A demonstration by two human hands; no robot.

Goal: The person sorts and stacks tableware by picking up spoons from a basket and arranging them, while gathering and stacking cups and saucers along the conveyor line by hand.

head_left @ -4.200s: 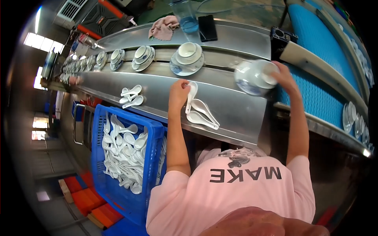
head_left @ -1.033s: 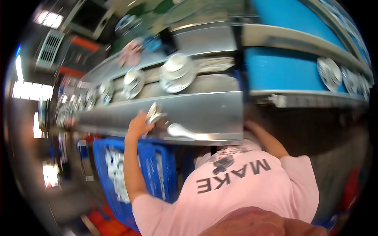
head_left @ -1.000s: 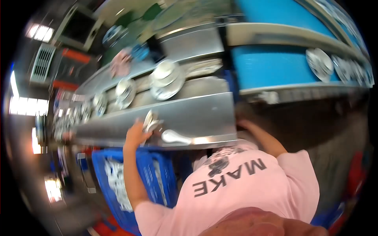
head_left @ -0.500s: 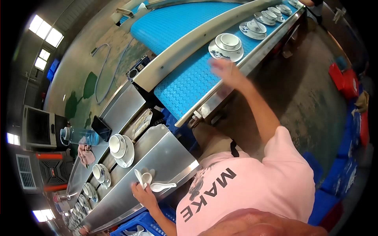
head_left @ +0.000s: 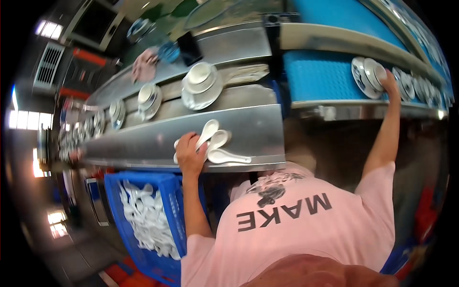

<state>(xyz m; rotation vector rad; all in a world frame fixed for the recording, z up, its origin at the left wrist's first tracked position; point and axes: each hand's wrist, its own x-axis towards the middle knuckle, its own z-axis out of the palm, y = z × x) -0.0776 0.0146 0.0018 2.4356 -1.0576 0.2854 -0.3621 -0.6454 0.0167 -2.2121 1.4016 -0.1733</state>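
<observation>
My left hand (head_left: pixel 191 152) is closed around several white spoons (head_left: pixel 210 128) at the steel ledge, their bowls sticking out past the fingers. Beside it a loose white spoon (head_left: pixel 228 157) lies on the ledge. Over the blue conveyor, my right hand (head_left: pixel 391 85) reaches to a stack of a saucer (head_left: pixel 359 79) and two nested bowls. Its fingers meet the rim of the small top bowl (head_left: pixel 380 74). Blur hides whether they grip it.
A dish set (head_left: pixel 202 98) heads a row on the steel line (head_left: pixel 239 115) at left. Below stands a blue crate (head_left: pixel 177 210) full of white spoons. A pink cloth (head_left: pixel 145 64), a dark phone-like slab (head_left: pixel 190 48) and a bottle (head_left: pixel 168 51) sit behind. More dish sets stand along the conveyor (head_left: pixel 315 76).
The view has turned, bringing the spoon crate into sight. My right hand has moved from the near side of the saucer to the top bowl's rim. My left hand stays at the spoons.
</observation>
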